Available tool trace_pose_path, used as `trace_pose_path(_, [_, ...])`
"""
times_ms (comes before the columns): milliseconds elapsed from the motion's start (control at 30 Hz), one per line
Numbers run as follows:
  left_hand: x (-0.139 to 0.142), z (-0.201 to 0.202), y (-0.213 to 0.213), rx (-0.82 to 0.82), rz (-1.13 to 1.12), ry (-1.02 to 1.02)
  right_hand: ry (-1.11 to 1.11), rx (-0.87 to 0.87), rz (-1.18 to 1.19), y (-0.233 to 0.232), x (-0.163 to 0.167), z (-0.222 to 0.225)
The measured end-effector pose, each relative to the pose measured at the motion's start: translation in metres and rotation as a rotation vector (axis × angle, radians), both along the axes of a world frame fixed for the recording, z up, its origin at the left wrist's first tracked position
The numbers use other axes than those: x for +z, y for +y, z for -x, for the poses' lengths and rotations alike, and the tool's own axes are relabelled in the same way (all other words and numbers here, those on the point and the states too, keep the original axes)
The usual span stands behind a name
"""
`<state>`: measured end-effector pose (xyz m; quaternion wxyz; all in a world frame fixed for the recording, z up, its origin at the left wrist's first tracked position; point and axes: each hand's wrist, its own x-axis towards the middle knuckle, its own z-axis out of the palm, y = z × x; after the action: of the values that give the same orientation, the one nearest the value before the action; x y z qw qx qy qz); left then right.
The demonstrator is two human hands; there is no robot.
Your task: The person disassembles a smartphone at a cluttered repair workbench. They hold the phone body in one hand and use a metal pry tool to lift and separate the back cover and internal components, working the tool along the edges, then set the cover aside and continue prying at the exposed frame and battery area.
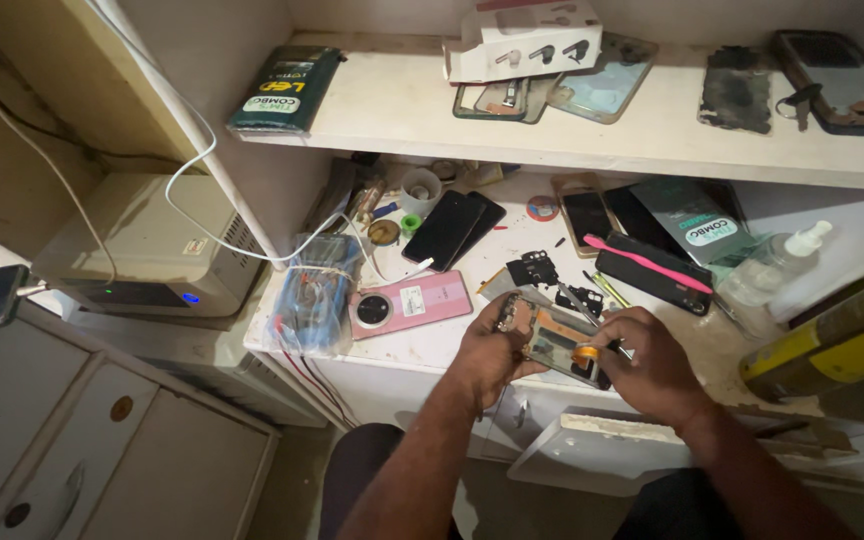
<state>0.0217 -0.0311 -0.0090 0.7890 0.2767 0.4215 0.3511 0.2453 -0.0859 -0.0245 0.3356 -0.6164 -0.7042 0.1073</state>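
Observation:
An opened phone (pixel 550 342) with its back cover off lies tilted over the desk's front edge. My left hand (pixel 492 350) grips its left side. My right hand (pixel 647 365) rests on its lower right part, fingers pinched around a small orange piece (pixel 586 353) and what looks like a thin tool. Small black parts (pixel 534 268) lie on the desk just behind the phone.
A pink phone (pixel 414 303) lies face down to the left, beside a wrapped meter (pixel 314 290). Black phones (pixel 449 228), a pink toothbrush (pixel 647 262), a spray bottle (pixel 772 265) and a yellow can (pixel 837 345) crowd the desk (pixel 422 345). The shelf (pixel 402 105) above holds more phones and a box.

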Motion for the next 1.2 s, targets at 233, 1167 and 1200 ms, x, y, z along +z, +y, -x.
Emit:
trace_pose_path(233, [-0.003, -0.003, 0.001, 0.008, -0.002, 0.024, -0.017, -0.148, 0.098, -0.001, 0.0, 0.007])
trace_pose_path(1167, [0.011, 0.036, -0.025, -0.208, -1.401, 0.952, 0.097, 0.004, -0.229, -0.009, -0.023, 0.013])
trace_pose_path(1200, [0.012, 0.037, -0.025, -0.284, -1.486, 0.921, 0.086, 0.001, -0.224, -0.01, -0.023, 0.013])
